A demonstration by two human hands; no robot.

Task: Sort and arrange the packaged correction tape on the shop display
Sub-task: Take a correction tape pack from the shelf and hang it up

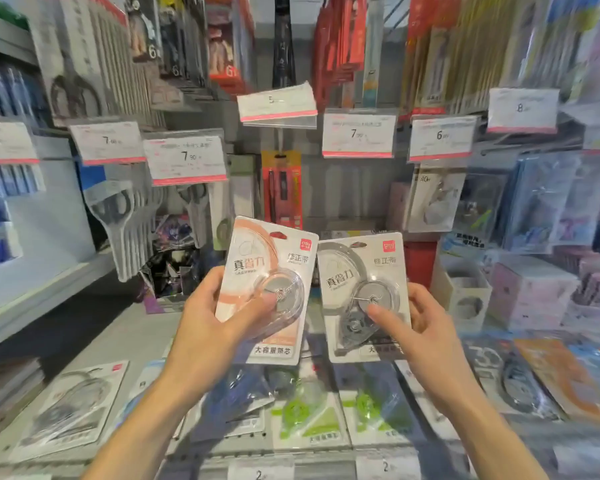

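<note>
Two packs held up side by side before the display

Several price tags (358, 135) hang on hooks behind, with packaged scissors (118, 223) to the left and a red pen pack (282, 188) straight ahead. More correction tape packs lie flat on the shelf (146, 327) below, among them green ones (305, 414) and a grey one (73, 407). The left hand (215, 317) pinches the orange correction tape pack (269, 289), thumb across its blister, fingers curled behind. The right hand (420, 323) pinches the grey correction tape pack (361, 292) likewise. Both packs are upright, edges almost touching.
</note>
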